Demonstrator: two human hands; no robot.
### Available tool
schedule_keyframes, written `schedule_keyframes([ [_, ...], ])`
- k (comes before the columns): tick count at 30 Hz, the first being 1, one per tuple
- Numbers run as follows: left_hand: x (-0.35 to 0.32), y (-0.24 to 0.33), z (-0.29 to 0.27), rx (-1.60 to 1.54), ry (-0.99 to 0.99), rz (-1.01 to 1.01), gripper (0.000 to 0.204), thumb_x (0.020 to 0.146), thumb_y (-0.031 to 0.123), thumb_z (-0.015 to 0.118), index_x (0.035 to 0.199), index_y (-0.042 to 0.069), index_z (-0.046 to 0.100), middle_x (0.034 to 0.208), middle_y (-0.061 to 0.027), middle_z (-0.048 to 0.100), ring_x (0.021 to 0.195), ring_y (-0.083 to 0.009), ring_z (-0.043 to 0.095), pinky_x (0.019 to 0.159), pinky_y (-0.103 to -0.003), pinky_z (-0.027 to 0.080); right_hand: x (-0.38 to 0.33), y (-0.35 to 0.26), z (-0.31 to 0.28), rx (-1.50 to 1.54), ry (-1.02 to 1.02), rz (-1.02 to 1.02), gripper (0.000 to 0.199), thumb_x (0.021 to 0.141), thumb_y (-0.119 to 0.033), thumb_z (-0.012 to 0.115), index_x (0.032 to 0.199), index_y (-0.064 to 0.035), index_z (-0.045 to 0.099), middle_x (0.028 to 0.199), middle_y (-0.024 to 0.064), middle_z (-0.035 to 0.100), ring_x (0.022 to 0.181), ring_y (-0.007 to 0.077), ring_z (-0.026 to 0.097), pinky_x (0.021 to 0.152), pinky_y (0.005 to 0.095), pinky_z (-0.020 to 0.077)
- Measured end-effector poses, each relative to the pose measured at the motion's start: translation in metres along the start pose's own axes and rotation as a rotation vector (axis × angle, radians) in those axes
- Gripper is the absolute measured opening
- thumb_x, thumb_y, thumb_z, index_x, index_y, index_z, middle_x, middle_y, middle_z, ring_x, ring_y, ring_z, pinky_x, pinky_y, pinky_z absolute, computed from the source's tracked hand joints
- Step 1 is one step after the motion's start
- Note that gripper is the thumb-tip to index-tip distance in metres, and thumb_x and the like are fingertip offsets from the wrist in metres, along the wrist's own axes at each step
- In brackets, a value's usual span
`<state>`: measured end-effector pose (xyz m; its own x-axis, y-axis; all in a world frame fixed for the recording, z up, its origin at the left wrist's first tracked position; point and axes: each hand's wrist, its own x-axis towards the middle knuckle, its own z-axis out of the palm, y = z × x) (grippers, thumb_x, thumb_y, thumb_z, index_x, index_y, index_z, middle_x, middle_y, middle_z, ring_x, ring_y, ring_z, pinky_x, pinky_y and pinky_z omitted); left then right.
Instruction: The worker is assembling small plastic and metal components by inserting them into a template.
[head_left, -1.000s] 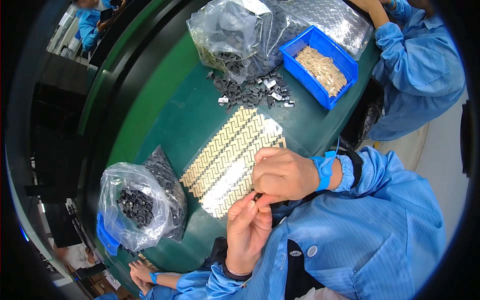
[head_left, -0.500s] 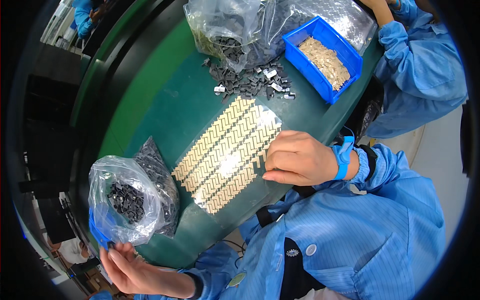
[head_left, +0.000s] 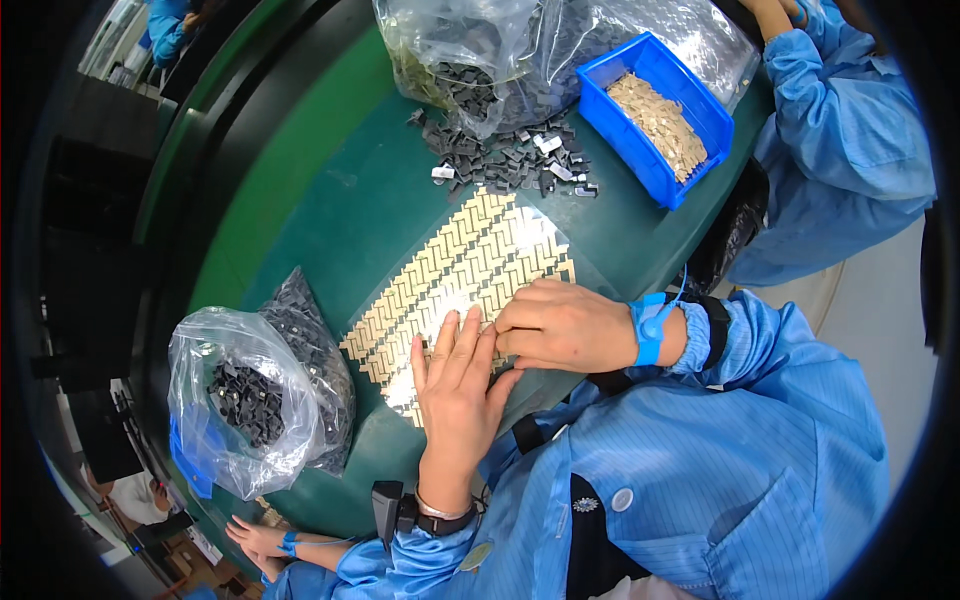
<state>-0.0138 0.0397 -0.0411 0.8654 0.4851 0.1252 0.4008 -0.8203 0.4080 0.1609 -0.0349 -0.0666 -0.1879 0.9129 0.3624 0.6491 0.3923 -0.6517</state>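
The person's left hand (head_left: 460, 385) lies palm down on the patterned sheet (head_left: 400, 345), its fingers stretched and a little spread. The right hand (head_left: 555, 325) is just beside it, with fingers bent down to the sheet; whether they pinch something, one cannot tell. The sheet, covered by rows of cream pieces, lies flat on the dark green table (head_left: 310, 215). Beyond it is a loose pile of black pieces (head_left: 510, 160) before a large clear bag (head_left: 450, 40), and to the right a blue bin (head_left: 620, 145) with tan pieces inside. To the left stands an open clear bag (head_left: 195, 355) holding black pieces. At the upper right sits a co-worker in blue sleeves (head_left: 840, 140), and pale floor (head_left: 885, 340) shows below. Half a second ago, the left hand was down near the open bag; now it is upon the sheet, and a co-worker's hands (head_left: 258, 538) are visible there.
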Motion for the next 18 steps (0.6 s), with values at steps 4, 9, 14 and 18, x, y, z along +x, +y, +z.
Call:
schedule_keyframes([
  [4, 0.004, -0.005, 0.005, 0.037, -0.023, 0.001, 0.044, 0.065, 0.02, 0.075, 0.105, 0.005, 0.063, 0.123, -0.0079, 0.054, 0.118, -0.0273, 0.047, 0.103, -0.055, 0.015, 0.001, 0.01, 0.003, -0.049, 0.006, -0.036, 0.025, 0.068, -0.018, 0.067, 0.087, -0.0047, 0.057, 0.088, 0.0066, 0.053, 0.081, 0.0243, 0.054, 0.071, 0.0346, 0.0432],
  [9, 0.003, 0.001, -0.002, 0.09, 0.001, -0.001, 0.038, 0.068, 0.023, 0.073, 0.102, 0.007, 0.064, 0.12, -0.0047, 0.056, 0.115, -0.0246, 0.049, 0.102, -0.059, 0.012, 0.005, 0.009, 0.004, -0.056, 0.056, -0.105, 0.018, 0.069, -0.015, 0.062, 0.079, -0.0025, 0.055, 0.083, 0.008, 0.051, 0.078, 0.0246, 0.053, 0.067, 0.0366, 0.044],
  [14, 0.005, 0.0, 0.001, 0.076, 0.004, 0.0, 0.036, 0.071, 0.024, 0.071, 0.103, 0.008, 0.064, 0.119, -0.0031, 0.057, 0.115, -0.023, 0.049, 0.101, -0.062, 0.012, 0.009, 0.008, -0.001, 0.076, 0.044, -0.06, 0.014, 0.07, -0.015, 0.061, 0.075, -0.0022, 0.056, 0.078, 0.0091, 0.052, 0.075, 0.0261, 0.055, 0.066, 0.0368, 0.045],
  [18, 0.003, 0.002, -0.003, 0.029, -0.011, -0.037, 0.041, 0.068, 0.022, 0.073, 0.105, 0.007, 0.062, 0.12, -0.0044, 0.056, 0.115, -0.0237, 0.048, 0.102, -0.06, 0.01, 0.011, 0.004, -0.002, 0.017, 0.02, -0.042, 0.013, 0.071, -0.014, 0.06, 0.076, -0.0028, 0.057, 0.082, 0.0093, 0.055, 0.078, 0.0264, 0.056, 0.067, 0.0374, 0.0452],
])
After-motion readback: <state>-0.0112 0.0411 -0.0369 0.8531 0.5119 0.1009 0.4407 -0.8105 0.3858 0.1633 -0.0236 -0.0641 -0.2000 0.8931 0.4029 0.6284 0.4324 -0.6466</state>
